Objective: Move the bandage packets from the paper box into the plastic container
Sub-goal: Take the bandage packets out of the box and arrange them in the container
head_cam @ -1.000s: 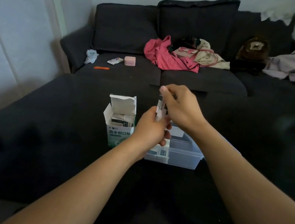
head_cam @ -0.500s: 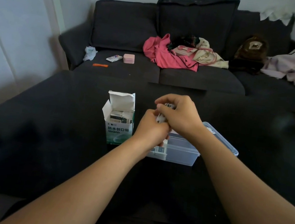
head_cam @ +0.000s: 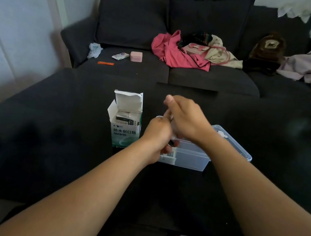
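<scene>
Since half a second ago our hands have shifted a little right and down over the near-left corner of the clear plastic container (head_cam: 232,146), and where a second ago the right hand lifted a bandage packet up clear between thumb and forefinger, that packet is now mostly buried between the two hands. We read this as the drop being close: the packet has been brought from above the paper box (head_cam: 125,131) to just over the container's open mouth.

Our left hand (head_cam: 158,136) is curled, its fingers tucked under and blurred; something dark and white peeps out below them, just above the packets (head_cam: 170,156) already standing against the container's near-left wall, but we cannot tell whether the hand grips it. Our right hand (head_cam: 185,120) arches over the left, thumb raised, fingers bent downward; a pale sliver shows between the hands, probably the packet, yet motion blur hides whether the fingertips pinch it.

More packets (head_cam: 127,119) stand upright inside the paper box, whose flap is up, just left of the container. So the task is partly done, with several transfers left by our judgement.
</scene>
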`<state>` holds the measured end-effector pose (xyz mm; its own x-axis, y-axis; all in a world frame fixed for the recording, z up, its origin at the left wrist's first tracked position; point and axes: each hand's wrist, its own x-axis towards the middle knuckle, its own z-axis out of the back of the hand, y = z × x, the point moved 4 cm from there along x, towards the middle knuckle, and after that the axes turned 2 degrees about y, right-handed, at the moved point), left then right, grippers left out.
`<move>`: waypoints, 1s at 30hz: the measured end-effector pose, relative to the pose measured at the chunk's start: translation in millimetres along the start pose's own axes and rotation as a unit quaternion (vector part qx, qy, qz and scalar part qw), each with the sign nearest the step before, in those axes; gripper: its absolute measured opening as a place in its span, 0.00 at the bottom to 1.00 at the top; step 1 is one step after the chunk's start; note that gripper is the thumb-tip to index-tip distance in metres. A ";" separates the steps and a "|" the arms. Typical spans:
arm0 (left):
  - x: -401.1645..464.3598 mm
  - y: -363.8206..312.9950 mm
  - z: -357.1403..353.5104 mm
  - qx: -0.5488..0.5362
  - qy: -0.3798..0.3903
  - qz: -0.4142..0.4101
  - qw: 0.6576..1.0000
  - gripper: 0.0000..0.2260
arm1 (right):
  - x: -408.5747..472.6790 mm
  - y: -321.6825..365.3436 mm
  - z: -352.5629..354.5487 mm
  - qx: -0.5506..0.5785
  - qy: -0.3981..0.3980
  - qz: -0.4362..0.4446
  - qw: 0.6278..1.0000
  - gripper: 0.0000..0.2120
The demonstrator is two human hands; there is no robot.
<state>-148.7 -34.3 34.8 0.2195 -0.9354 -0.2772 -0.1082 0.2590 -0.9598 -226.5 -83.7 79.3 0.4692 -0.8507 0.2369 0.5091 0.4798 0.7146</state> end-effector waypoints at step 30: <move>13.1 -14.1 10.7 0.164 0.027 -0.119 0.979 0.24 | 8.5 -30.1 49.1 0.112 0.212 -0.073 0.968 0.11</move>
<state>-133.9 -47.7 44.2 0.1478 -0.9878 -0.0496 0.2584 0.0870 -0.9621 -273.2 -115.9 92.2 0.6824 -0.7183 -0.1356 0.4460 0.2621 0.8558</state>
